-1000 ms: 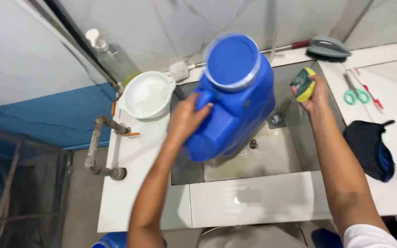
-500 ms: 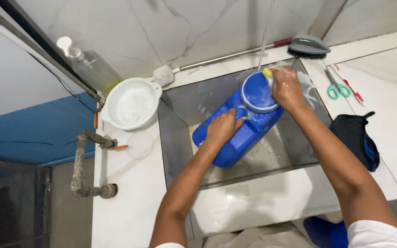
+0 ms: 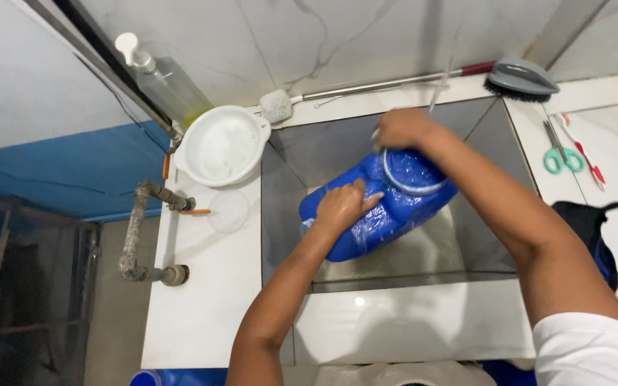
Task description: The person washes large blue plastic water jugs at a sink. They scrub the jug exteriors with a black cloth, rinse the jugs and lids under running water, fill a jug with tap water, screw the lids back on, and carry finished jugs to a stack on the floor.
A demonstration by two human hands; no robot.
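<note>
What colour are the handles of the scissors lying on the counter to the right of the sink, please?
The scissors have light green handles, seen in the head view.

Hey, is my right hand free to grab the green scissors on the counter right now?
Probably not straight away: the right hand is pressed on the blue jug in the sink. The scissors lie uncovered on the counter to its right, so nothing blocks the path once it lets go.

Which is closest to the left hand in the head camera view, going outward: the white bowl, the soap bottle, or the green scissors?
From the left hand on the blue jug:
1. White bowl, on the counter to its upper left.
2. Soap bottle, beyond the bowl against the wall.
3. Green scissors, far across the sink on the right counter.
</note>
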